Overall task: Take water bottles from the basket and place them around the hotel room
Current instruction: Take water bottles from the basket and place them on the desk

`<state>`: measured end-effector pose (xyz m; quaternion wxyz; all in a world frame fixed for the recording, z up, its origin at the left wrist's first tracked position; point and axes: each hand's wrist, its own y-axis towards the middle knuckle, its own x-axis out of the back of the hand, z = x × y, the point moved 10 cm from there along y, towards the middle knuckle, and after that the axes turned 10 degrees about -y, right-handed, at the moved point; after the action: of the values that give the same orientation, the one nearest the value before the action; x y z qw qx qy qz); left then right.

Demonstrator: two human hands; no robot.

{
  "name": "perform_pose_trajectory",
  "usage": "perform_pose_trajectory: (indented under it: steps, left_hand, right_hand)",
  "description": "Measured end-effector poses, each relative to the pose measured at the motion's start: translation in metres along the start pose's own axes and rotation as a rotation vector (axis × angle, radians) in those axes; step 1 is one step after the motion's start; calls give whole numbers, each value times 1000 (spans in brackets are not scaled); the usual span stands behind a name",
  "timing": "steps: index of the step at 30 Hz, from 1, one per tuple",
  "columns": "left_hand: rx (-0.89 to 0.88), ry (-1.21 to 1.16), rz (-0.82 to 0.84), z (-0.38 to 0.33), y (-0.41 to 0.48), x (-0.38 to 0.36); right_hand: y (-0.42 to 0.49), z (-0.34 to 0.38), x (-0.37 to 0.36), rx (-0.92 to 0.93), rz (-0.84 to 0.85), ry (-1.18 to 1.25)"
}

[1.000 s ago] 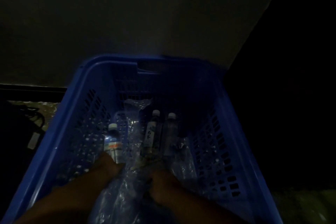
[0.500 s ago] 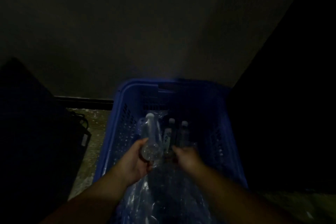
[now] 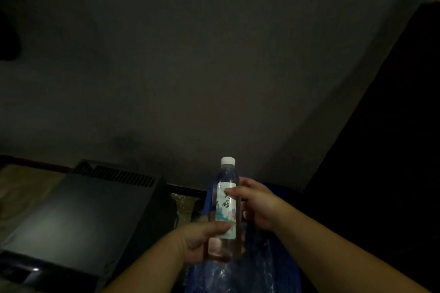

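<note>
Above the blue basket, a water bottle now stands lifted upright, left hand gripping its base and right hand its label, both formerly down inside.

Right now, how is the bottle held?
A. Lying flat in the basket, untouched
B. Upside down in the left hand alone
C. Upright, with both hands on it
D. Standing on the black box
C: the bottle stands upright with its white cap on top, the left hand gripping its lower part and the right hand its label, above the basket.
</note>
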<state>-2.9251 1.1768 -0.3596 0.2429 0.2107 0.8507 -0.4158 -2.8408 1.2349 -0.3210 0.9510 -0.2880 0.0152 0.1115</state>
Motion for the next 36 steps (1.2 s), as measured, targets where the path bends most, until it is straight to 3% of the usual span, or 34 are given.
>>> perform_pose_trajectory:
  steps: [9,13,18,28,36]
  left_hand:
    - [-406,530,-449,-66,-205,9]
    - [-541,604,-667,-63,-311,47]
    - [-690,589,-890,-37,-454,113]
    - [-655,528,-1184,42,-718,288]
    - [-569,695,-1475,37,-870,373]
  right_hand:
    - [-121,124,-148,264,260,-499]
    - [-166,149,-262,439,410,-773]
    - [-215,143,-425,590,628,-926]
    - [-302,92,-756,743,947,-972]
    - [-337,88,-927,833,1042,-989]
